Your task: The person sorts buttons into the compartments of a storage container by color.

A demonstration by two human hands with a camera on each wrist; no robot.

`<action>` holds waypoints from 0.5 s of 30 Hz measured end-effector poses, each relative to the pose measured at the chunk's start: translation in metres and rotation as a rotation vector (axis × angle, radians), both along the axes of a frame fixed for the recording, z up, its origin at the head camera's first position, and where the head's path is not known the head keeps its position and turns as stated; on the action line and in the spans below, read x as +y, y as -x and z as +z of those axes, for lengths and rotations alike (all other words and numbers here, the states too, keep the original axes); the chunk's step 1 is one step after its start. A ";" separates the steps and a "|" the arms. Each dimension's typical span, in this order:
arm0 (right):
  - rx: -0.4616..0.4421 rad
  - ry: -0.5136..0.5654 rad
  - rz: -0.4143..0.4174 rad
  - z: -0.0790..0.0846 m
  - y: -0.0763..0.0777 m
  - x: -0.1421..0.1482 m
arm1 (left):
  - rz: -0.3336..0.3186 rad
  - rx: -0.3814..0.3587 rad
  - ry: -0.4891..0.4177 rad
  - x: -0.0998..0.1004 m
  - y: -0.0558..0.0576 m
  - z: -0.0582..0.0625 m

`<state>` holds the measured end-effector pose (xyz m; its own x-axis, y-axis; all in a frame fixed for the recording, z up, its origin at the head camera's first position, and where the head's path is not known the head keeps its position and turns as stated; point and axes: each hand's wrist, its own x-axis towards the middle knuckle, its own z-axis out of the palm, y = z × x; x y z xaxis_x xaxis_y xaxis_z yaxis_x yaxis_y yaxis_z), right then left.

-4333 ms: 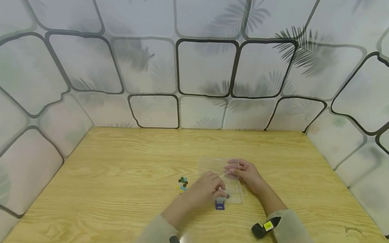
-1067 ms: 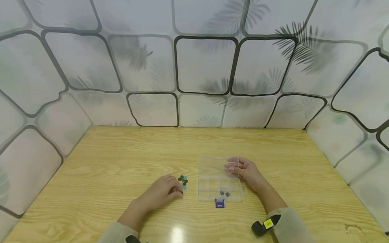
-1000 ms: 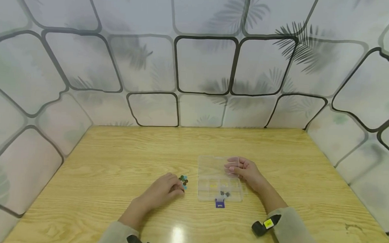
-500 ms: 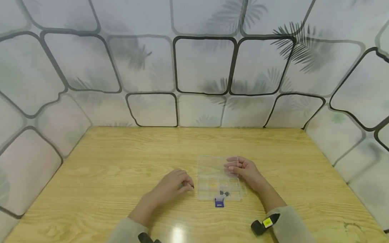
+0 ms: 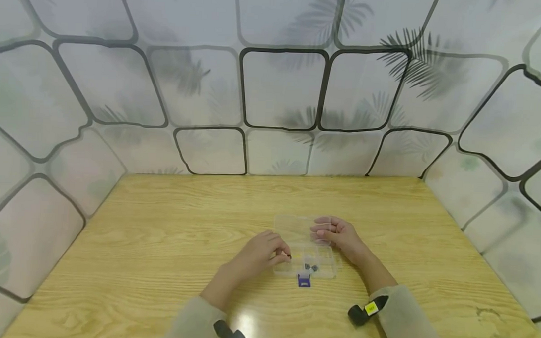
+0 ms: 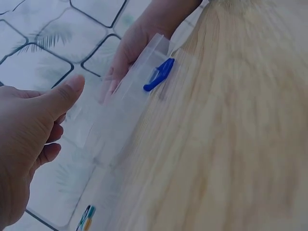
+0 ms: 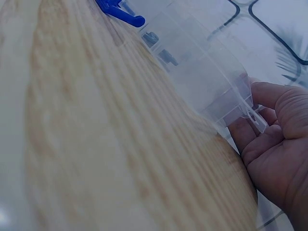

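Clear plastic compartment box (image 5: pixel 322 276), long axis running left to right, blue-purple latch (image 5: pixel 304 281) on the near side and the lid (image 5: pixel 294 228) folded open on the far side. So the left hand (image 5: pixel 259 255) is right at the box's left end, thumb and fingers pinching what looks like a small dark piece (image 5: pixel 289 257), too tiny for me to say more. The relation that matters imo: a couple of dark grey pieces (image 5: pixel 315 268) sit in the box's near row, to the right of those fingertips and a touch nearer. Can't tell if the fingertips are above the rim or below it. Right hand (image 5: pixel 341 241) grips the lid's right edge, so the left one's way closer to the left compartments. Small coloured pieces (image 6: pixel 86 219) also show in the left wrist view, outside the box.
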<state>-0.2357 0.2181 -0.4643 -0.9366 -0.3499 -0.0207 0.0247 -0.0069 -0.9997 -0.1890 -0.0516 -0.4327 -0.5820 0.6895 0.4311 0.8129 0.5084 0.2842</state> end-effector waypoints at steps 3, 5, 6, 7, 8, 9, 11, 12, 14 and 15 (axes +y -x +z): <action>0.010 -0.011 0.005 -0.001 0.000 0.000 | -0.025 0.031 0.001 0.008 0.001 -0.001; 0.010 -0.013 0.005 0.000 -0.001 0.001 | -0.040 0.051 -0.002 0.013 0.002 -0.002; 0.009 -0.012 0.004 0.000 -0.001 0.001 | -0.047 0.064 -0.001 0.015 0.002 -0.003; 0.010 -0.013 0.005 0.000 -0.001 0.001 | -0.052 0.076 -0.003 0.016 0.002 -0.004; 0.009 -0.013 0.004 0.001 -0.002 0.000 | -0.055 0.085 -0.006 0.018 0.002 -0.004; 0.009 -0.011 0.004 0.001 -0.002 0.000 | -0.055 0.090 -0.009 0.019 0.001 -0.004; 0.010 -0.013 0.003 0.001 -0.001 0.000 | -0.056 0.100 -0.017 0.019 0.001 -0.004; 0.011 -0.013 0.001 0.001 -0.001 0.000 | -0.055 0.105 -0.018 0.019 0.001 -0.004; 0.014 -0.012 0.005 0.001 0.000 -0.001 | -0.052 0.101 -0.025 0.018 0.000 -0.004; 0.014 -0.009 0.007 0.000 0.000 -0.001 | -0.051 0.096 -0.027 0.017 -0.001 -0.004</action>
